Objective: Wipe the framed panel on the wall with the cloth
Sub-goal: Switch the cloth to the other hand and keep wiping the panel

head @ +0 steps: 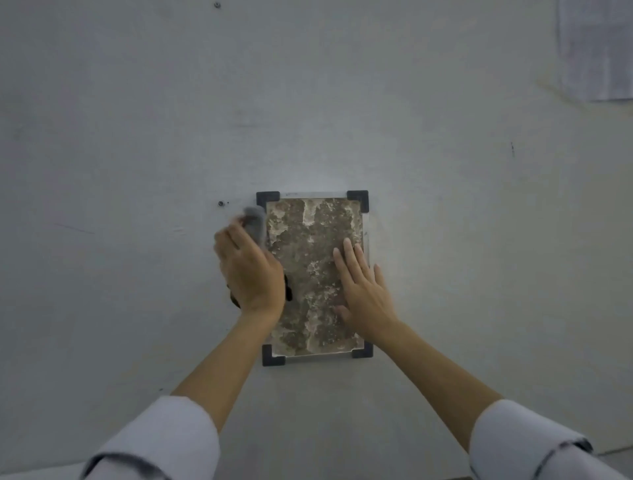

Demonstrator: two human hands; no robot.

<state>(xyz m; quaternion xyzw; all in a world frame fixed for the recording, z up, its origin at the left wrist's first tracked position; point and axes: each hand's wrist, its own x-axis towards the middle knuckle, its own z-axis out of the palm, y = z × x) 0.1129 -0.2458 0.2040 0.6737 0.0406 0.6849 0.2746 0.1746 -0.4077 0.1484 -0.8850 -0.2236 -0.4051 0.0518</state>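
The framed panel hangs on the grey wall, a mottled brown and white sheet under clear cover with black corner brackets. My left hand grips a grey cloth and holds it against the panel's upper left edge; the cloth looks blurred. My right hand lies flat on the panel's right half, fingers straight and spread, pointing up. The left hand hides part of the panel's left side.
A small screw sits in the wall just left of the panel's top corner. A sheet of paper hangs at the upper right. Another screw shows near the top edge.
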